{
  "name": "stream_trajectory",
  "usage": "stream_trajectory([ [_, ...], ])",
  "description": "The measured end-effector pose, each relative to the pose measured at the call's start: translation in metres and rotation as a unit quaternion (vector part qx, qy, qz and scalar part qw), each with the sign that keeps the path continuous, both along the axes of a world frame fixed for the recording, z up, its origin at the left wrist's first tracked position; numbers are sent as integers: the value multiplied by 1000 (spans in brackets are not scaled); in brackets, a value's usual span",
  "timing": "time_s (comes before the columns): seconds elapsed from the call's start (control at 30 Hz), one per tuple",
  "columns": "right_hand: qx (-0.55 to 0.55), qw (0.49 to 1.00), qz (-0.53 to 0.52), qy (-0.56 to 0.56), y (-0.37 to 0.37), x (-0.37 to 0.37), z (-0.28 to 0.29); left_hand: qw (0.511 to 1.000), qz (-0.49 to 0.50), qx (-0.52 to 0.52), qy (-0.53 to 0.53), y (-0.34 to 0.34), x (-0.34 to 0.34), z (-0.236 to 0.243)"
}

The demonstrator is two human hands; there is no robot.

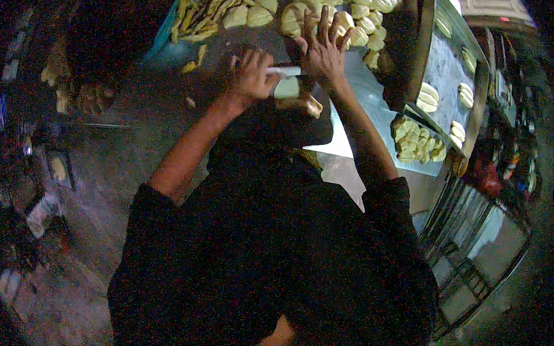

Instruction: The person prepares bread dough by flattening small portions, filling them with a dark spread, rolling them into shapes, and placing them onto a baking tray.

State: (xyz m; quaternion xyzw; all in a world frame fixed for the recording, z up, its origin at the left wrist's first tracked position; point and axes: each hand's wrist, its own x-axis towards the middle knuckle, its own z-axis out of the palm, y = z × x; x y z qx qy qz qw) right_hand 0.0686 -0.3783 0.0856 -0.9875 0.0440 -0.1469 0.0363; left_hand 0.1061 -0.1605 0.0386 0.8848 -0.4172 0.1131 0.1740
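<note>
1. Left hand (252,75): fingers curled around a white bar-shaped tool (286,71), which projects toward the right hand. Motion blur obscures the exact grip. A pale flat piece (287,88) lies just beside the bar on the near side; whether the two are joined cannot be told.
2. Right hand (325,52): fingers spread, back of the hand uppermost, over the near edge of the dough pieces (363,14). Nothing pinched; firm contact with the dough cannot be confirmed.
3. Dough pieces: massed on the worktop (218,44) beyond and to the right of the right hand. Pale strips (201,10) lie beyond and left of the left hand. Further right of the right hand is a tray (448,68) bearing grouped pieces.
4. Handling, as judged: the dough appears soft, light and easily dented, possibly tacky. Support each piece from beneath or cup its sides; avoid pinching the ends. The tool looks stiff and light; hold is best taken along the bar.
</note>
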Motion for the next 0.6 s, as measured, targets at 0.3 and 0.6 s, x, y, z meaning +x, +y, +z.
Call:
stream_trajectory([
  [0.3, 227, 966, 76, 97, 10, -166, 20, 938, -337, 22, 81, -6, -3, 34],
  [0.6, -67, 938, -331, -76, -29, -115, -53, 977, -201, -53, 51, -105, 25, 21],
])
